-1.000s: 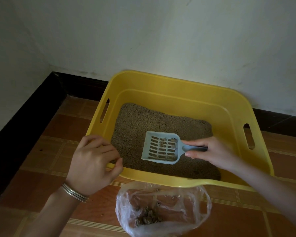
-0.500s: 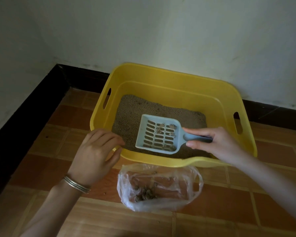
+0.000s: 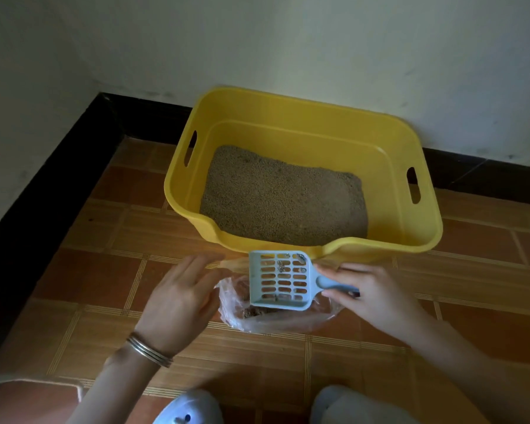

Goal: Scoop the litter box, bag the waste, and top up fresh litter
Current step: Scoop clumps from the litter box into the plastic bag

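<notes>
Reading left to right: the left hand (image 3: 181, 301), thin metal bangles (image 3: 149, 351) on the wrist, has come off the box rim. It now sits at the left edge of the crumpled clear plastic bag (image 3: 273, 321) with fingers straight, holding nothing. It's blurred, so I can't tell if it touches the film.

The light-blue slotted plastic scoop (image 3: 280, 281) was over the litter a second ago and is now out of the box, directly above the bag mouth. A few small waste clumps (image 3: 282, 266) sit on the slots, and some waste already lies in the bag.

The right hand (image 3: 371, 296) is clamped on the scoop handle, thumb on top. Hands are apart, bag between them.

The yellow plastic litter box (image 3: 288, 130) sits behind against the wall, just beyond the bag, with grey-brown granular litter (image 3: 282, 197) looking level and sifted.

Judgement: scoop pass done, dump into the bag pending — tip it with the bag mouth held wide, or clumps land on the orange tiled floor (image 3: 104, 270). Bag tie-off and top-up not started.
</notes>
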`<state>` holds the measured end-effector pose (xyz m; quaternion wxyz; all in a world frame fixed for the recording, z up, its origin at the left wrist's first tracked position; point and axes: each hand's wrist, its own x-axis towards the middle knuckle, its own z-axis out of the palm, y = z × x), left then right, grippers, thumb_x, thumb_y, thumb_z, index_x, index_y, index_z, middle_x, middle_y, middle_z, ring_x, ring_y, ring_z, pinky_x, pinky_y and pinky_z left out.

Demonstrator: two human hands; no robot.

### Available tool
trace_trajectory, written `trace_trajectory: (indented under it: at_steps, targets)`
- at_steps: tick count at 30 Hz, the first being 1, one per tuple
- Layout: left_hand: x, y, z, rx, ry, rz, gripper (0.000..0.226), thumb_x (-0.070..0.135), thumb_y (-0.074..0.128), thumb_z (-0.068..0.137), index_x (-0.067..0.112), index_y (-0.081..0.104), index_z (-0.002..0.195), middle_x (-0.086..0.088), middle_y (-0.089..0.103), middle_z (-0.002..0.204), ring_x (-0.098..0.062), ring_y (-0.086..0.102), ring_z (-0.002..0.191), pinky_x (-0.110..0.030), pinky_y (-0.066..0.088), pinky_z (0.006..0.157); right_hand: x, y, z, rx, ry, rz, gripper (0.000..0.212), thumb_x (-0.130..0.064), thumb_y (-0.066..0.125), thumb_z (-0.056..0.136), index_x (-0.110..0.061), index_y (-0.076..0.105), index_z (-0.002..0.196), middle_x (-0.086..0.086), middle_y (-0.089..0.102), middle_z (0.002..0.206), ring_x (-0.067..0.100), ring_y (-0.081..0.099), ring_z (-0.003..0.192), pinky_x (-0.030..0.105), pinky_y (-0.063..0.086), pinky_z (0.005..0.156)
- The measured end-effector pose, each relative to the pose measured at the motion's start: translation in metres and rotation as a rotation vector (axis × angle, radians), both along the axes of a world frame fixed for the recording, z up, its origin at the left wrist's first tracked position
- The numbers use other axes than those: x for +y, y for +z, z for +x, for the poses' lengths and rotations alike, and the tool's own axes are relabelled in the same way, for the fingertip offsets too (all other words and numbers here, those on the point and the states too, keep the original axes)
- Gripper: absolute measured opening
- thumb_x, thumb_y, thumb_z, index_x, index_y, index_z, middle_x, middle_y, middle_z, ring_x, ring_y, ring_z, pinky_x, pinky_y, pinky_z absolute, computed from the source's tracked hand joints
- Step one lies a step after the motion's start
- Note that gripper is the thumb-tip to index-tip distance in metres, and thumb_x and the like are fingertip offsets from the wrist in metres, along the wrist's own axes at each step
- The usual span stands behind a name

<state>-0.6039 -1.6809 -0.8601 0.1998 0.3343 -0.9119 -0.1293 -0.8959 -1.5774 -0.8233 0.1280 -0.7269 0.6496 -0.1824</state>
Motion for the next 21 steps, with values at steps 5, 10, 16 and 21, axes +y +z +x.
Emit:
trace_trajectory:
  at_steps: [5, 10, 16, 21]
  targets:
    - [0.008, -0.024, -0.009, -0.187, -0.013, 0.092, 0.053, 0.013, 0.083, 0.058, 0.02, 0.064, 0.107, -0.006, 0.061, 0.118, -0.027, 0.06, 0.105, -0.041, 0.057, 0.075, -0.005, -0.011, -0.002, 0.351, 0.135, -0.085, 0.047, -0.026, 0.084, 0.065, -0.028, 0.069, 0.109, -0.01, 0.069, 0.081, 0.001, 0.053, 0.053, 0.017, 0.039, 0.039]
    - [0.006, -0.033, -0.01, -0.241, -0.012, 0.11, 0.054, 0.015, 0.086, 0.055, 0.018, 0.067, 0.106, -0.008, 0.062, 0.118, -0.03, 0.061, 0.108, -0.043, 0.057, 0.076, -0.005, -0.019, 0.0, 0.47, 0.185, -0.111, 0.064, -0.011, 0.09, 0.051, -0.028, 0.069, 0.109, -0.004, 0.063, 0.07, 0.014, 0.058, 0.054, 0.019, 0.038, 0.041]
    - [0.005, -0.037, -0.009, -0.233, -0.03, 0.12, 0.056, 0.014, 0.086, 0.056, 0.018, 0.065, 0.107, -0.008, 0.062, 0.118, -0.031, 0.06, 0.108, -0.046, 0.058, 0.074, 0.001, -0.026, -0.005, 0.491, 0.226, -0.151, 0.072, 0.004, 0.085, 0.049, -0.023, 0.067, 0.113, 0.0, 0.064, 0.073, 0.016, 0.06, 0.061, 0.023, 0.047, 0.05]
    - [0.004, -0.036, -0.008, -0.235, -0.021, 0.132, 0.055, 0.012, 0.087, 0.055, 0.018, 0.067, 0.106, -0.008, 0.062, 0.118, -0.03, 0.059, 0.108, -0.045, 0.058, 0.073, 0.008, -0.031, -0.008, 0.474, 0.232, -0.142, 0.077, 0.008, 0.083, 0.049, -0.022, 0.064, 0.118, 0.001, 0.064, 0.078, 0.019, 0.063, 0.068, 0.03, 0.054, 0.054]
